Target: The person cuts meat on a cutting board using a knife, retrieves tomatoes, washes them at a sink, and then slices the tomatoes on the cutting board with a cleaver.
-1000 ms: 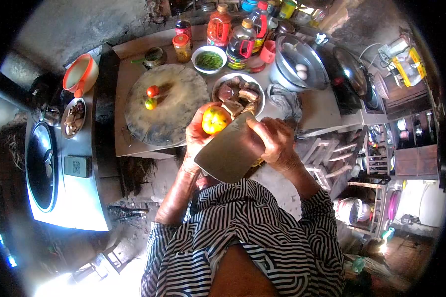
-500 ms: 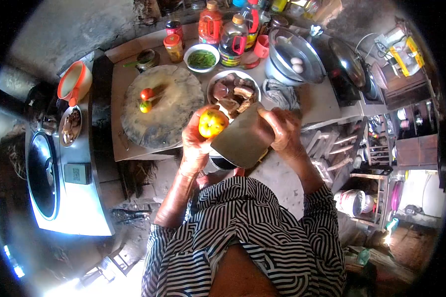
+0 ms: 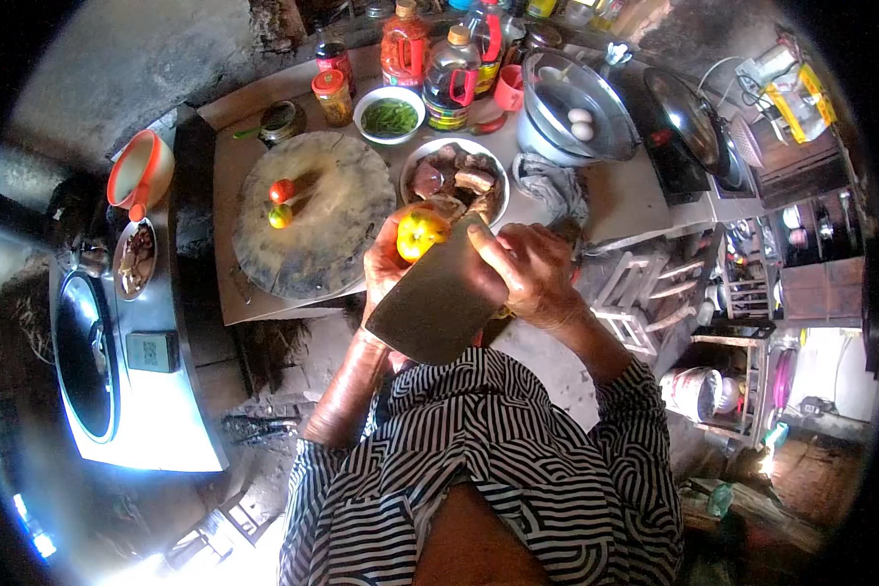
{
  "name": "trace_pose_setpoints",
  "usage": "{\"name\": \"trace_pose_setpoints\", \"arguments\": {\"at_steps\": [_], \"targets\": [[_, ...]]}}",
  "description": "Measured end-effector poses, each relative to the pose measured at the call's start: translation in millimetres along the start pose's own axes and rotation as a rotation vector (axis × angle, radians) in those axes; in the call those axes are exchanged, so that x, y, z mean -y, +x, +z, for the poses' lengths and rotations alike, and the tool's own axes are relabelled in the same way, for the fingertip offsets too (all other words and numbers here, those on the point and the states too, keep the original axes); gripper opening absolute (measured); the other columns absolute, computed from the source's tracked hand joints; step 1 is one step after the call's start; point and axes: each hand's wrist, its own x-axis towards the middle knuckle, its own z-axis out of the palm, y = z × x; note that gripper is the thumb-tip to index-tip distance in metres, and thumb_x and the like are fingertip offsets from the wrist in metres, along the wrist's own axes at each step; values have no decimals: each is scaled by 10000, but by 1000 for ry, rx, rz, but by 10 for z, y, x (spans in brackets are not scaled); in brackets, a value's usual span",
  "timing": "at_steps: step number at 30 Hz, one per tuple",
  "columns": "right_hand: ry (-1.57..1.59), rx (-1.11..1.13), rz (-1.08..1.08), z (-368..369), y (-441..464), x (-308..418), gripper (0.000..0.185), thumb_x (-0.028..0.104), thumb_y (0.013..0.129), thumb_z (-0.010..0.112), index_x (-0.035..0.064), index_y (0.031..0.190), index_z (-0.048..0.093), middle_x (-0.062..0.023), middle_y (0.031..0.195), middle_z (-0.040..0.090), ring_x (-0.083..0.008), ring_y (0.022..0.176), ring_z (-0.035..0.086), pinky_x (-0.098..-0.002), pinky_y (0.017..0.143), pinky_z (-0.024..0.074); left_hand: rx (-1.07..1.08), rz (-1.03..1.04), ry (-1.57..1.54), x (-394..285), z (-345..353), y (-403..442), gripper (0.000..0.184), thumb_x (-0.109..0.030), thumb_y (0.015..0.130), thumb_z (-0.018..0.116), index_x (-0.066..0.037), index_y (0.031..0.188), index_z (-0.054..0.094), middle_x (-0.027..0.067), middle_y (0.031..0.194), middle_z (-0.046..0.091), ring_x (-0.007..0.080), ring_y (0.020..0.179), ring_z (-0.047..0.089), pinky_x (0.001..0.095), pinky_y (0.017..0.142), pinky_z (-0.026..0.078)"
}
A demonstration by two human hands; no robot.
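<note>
My left hand (image 3: 385,264) is closed around a yellow-orange tomato (image 3: 421,234), held up in front of my chest. In my right hand (image 3: 539,275) is a cleaver (image 3: 435,305), gripped near its upper end, its broad blade beside the tomato and hiding part of my left hand. Whether the edge touches the tomato I cannot tell. On the round chopping board (image 3: 337,234) to the left lie a red tomato (image 3: 281,190) and a yellow-green one (image 3: 279,216). Just beyond my hands stands a white bowl (image 3: 504,188) of meat chunks (image 3: 474,181).
Behind the board are a bowl of chopped greens (image 3: 390,117), a lidded jar (image 3: 332,98) and several bottles (image 3: 452,78). A grey basin (image 3: 610,122) with two eggs stands at the right, beside a cloth (image 3: 552,184). A stove with a wok (image 3: 88,352) is at far left.
The cleaver has swung down and to the left, its blade now lower in front of my left wrist. My right hand has moved left, closer to the tomato.
</note>
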Motion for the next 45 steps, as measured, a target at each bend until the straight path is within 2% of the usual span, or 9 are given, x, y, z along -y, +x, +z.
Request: {"name": "trace_pose_setpoints", "arguments": {"at_steps": [10, 13, 19, 29, 31, 35, 36, 39, 45], "targets": [[8, -91, -85, 85, 34, -53, 383, 157, 643, 647, 60, 1002, 557, -22, 679, 442, -156, 592, 502, -278, 530, 426, -20, 0, 12, -77, 61, 14, 447, -107, 696, 707, -26, 1082, 496, 32, 980, 567, 112, 889, 533, 243, 796, 436], [39, -119, 40, 30, 47, -88, 394, 165, 643, 662, 60, 1009, 560, -28, 688, 454, -161, 594, 504, -282, 530, 422, -11, 12, 23, -86, 16, -58, 448, -108, 697, 707, -26, 1083, 496, 32, 986, 567, 110, 888, 534, 244, 800, 436], [-25, -86, -63, 80, -11, -23, 406, 185, 637, 684, 80, 1013, 571, -22, 712, 460, -156, 613, 515, -274, 541, 428, -28, -16, 101, -126, 22, -57, 506, -102, 686, 709, -4, 1126, 477, 33, 985, 577, 106, 878, 549, 229, 782, 446], [87, -124, 2, 274, -36, -121, 427, 165, 643, 677, 68, 1041, 557, -54, 712, 502, -188, 606, 525, -299, 536, 432, -50, -37, 96, -212, -143, -232, 435, -130, 716, 694, -9, 1082, 493, 25, 954, 554, 100, 873, 520, 234, 803, 416], [81, -95, -1, 277, -80, -72, 428, 168, 642, 676, 65, 1040, 557, -52, 720, 505, -187, 608, 524, -297, 541, 434, -21, -22, 123, -234, -164, -254, 490, -139, 698, 701, -7, 1117, 484, 42, 1046, 544, 114, 928, 522, 257, 821, 424], [56, -84, -86, 236, 3, 125, 434, 171, 626, 694, 51, 1019, 554, -50, 724, 498, -176, 626, 531, -293, 558, 447, -13, -16, 114, -255, -183, -252, 513, -139, 683, 716, -11, 1121, 483, 36, 1021, 548, 106, 921, 516, 249, 831, 411], [100, -68, -71, 245, 11, 134, 421, 170, 632, 689, 51, 1012, 553, -51, 725, 496, -176, 628, 533, -293, 560, 448, -43, -87, 133, -334, -153, -260, 513, -137, 682, 718, -8, 1119, 482, 36, 1029, 545, 106, 930, 510, 248, 839, 399], [117, -50, -69, 249, 34, 193, 387, 161, 647, 673, 50, 996, 549, -50, 724, 498, -179, 627, 536, -291, 560, 448, 13, -30, 334, -368, -263, -262, 490, -133, 683, 715, -3, 1099, 491, 37, 1037, 541, 107, 933, 505, 244, 843, 388], [179, -17, 19, 256, 104, 130, 327, 157, 627, 662, 52, 920, 563, -57, 696, 506, -208, 613, 543, -312, 560, 449, 32, -51, 327, -417, -330, -296, 525, -103, 652, 736, -14, 1101, 478, 27, 958, 540, 104, 888, 508, 245, 815, 406]]}}
